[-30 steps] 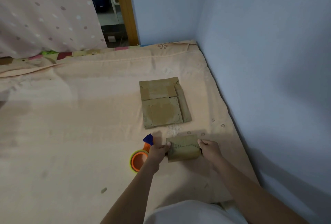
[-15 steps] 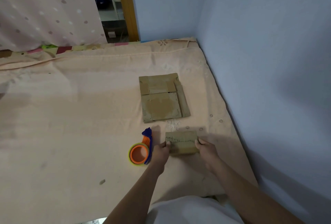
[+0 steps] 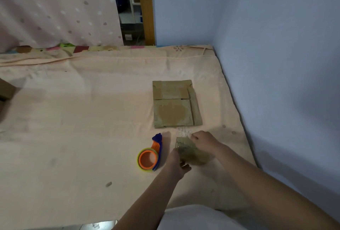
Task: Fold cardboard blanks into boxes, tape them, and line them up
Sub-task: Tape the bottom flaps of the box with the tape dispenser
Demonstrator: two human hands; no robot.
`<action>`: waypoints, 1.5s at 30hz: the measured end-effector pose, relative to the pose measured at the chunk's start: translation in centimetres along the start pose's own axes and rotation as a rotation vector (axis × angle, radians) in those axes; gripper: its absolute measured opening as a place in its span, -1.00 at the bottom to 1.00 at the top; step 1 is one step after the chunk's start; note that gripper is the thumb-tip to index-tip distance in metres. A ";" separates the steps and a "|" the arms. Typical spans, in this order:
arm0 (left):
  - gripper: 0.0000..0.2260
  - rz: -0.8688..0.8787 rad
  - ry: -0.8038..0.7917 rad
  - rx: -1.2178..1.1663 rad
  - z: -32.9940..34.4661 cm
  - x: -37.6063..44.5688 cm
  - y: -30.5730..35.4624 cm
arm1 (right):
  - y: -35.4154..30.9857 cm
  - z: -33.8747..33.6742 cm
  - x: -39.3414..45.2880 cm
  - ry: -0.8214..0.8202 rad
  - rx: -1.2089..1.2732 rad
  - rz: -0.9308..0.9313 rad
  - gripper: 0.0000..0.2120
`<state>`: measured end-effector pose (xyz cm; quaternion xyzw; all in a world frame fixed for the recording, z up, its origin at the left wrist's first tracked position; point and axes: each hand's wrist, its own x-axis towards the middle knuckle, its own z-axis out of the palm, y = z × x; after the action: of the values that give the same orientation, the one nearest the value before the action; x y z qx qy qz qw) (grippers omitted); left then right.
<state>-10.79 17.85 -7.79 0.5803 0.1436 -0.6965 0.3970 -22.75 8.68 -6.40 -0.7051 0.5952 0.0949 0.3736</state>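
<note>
A small brown cardboard box (image 3: 191,153) with clear tape on it sits tilted on the peach bed sheet (image 3: 82,119) in front of me. My left hand (image 3: 177,161) grips its near left corner. My right hand (image 3: 204,140) holds its far right edge. Just left of the box lies an orange and blue tape dispenser (image 3: 150,155) with a yellow-green roll. Beyond the box a stack of flat cardboard blanks (image 3: 175,103) lies on the sheet.
A blue wall (image 3: 276,64) runs along the right side of the bed and behind it. A pink dotted curtain (image 3: 55,9) hangs at the far left by a wooden door frame (image 3: 147,9). A brown cardboard piece (image 3: 5,91) shows at the left edge.
The small box has been turned from square-on to a tilted, diagonal pose. My right hand moved up to its far edge and my left hand slid to the near corner.
</note>
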 end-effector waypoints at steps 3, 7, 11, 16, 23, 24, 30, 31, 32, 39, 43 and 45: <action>-0.62 0.064 -0.011 -0.013 0.0 -0.1 0.1 | 0.3 -1.0 0.5 -0.057 0.073 0.063 -0.53; -0.72 0.146 -0.008 0.084 -0.3 -0.1 1.1 | 1.9 -0.2 0.4 -0.131 0.589 0.289 -0.51; -0.75 0.160 -0.043 0.250 -0.3 0.2 2.5 | 3.8 1.1 -0.8 -0.090 0.922 0.410 -0.60; -0.70 0.208 -0.077 0.449 -0.1 1.4 3.6 | 3.6 1.8 -3.4 -0.050 1.142 0.399 -0.76; -0.68 0.220 -0.052 0.513 -0.3 1.1 2.2 | 3.8 4.9 -2.7 0.137 0.773 0.226 -0.66; -0.69 0.228 -0.050 0.518 -0.3 1.0 2.0 | 3.6 5.1 -2.8 0.158 0.753 0.225 -0.65; -0.70 0.505 0.148 0.899 -2.3 1.8 2.3 | 2.6 5.2 -3.2 0.227 0.688 0.210 -0.60; -0.72 0.596 0.269 1.035 -2.9 1.9 2.5 | 2.5 5.2 -3.2 0.223 0.681 0.205 -0.59; -0.75 0.675 0.372 1.129 -3.6 2.0 2.7 | 2.4 5.1 -3.2 0.219 0.675 0.202 -0.59; -0.68 0.564 0.615 1.408 -6.9 3.0 3.4 | 1.7 5.1 -3.0 0.233 0.635 0.192 -0.54; -0.82 0.590 0.543 1.425 -8.0 3.4 3.0 | 1.4 4.7 -3.3 0.246 0.639 0.220 -0.36; -0.78 0.578 0.506 1.389 -8.3 3.3 2.7 | 1.5 4.6 -3.4 0.241 0.648 0.225 -0.31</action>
<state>-3.15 20.29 -12.48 0.8501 -0.3944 -0.3430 0.0645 -23.58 14.18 -8.29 -0.4863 0.7079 -0.1422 0.4921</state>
